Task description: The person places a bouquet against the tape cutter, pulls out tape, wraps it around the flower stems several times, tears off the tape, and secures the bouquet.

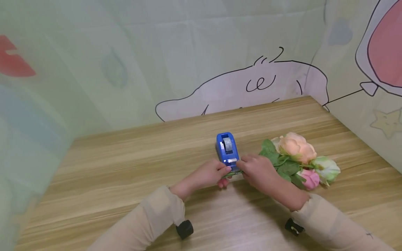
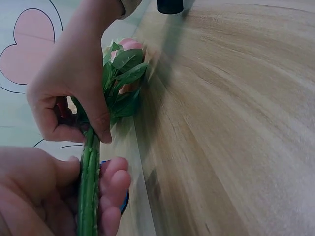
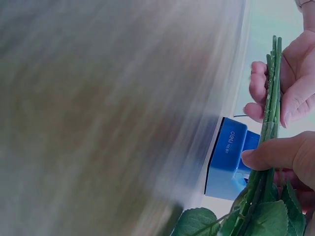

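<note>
A bunch of flowers lies to the right in the head view: a peach bloom (image 1: 296, 148), a pink rose (image 1: 309, 179) and a whitish-green bloom (image 1: 326, 169), with green leaves. My right hand (image 1: 262, 172) pinches the gathered green stems (image 3: 272, 98) just below the leaves, thumb across them. Farther down, my left hand (image 1: 213, 172) holds the same stems between thumb and fingers, as the left wrist view shows. A blue tape dispenser (image 1: 223, 155) with a roll of clear tape (image 1: 227, 144) stands right behind the stems, close to both hands. A clear, shiny band shows around the stems in the right wrist view.
Everything rests on a wood-grain table (image 1: 125, 167). A printed cloth (image 1: 141, 62) with cartoon drawings hangs along its back and sides. A dark camera (image 1: 185, 229) sits under the left sleeve (image 1: 160, 205), another dark camera (image 1: 294, 226) under the right sleeve.
</note>
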Demonstrator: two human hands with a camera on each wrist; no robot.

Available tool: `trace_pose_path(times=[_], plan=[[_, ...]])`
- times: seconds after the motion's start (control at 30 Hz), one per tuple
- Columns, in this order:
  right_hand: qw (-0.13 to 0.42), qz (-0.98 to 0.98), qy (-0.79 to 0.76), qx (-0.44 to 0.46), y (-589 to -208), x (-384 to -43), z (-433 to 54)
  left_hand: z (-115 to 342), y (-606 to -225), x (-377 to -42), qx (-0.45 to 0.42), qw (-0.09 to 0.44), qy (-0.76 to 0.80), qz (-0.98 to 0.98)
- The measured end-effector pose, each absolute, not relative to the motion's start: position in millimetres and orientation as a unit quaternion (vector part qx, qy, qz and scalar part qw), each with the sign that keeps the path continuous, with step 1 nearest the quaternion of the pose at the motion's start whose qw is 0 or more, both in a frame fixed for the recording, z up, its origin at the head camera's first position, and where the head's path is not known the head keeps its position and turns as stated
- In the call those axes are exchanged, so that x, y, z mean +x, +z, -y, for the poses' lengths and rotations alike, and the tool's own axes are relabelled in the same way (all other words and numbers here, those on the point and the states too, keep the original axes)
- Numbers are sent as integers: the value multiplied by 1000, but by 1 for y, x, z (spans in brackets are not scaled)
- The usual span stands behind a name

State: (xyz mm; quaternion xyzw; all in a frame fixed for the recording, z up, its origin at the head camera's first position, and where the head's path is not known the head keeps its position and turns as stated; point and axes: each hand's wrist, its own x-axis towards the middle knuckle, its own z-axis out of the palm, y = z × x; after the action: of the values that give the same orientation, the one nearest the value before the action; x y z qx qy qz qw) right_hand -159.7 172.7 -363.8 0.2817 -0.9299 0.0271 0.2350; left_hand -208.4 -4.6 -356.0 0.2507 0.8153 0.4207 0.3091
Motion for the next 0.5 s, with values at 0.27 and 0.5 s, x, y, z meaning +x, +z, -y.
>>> trace_pose_path(times=[0.27,0.5], plan=[[232,931,30,280,-363,-159,-172,6,-353,-208,260,303,399,-826],[229,932,39,279,-360,-158,-171,7,-350,-206,243,292,410,-829]])
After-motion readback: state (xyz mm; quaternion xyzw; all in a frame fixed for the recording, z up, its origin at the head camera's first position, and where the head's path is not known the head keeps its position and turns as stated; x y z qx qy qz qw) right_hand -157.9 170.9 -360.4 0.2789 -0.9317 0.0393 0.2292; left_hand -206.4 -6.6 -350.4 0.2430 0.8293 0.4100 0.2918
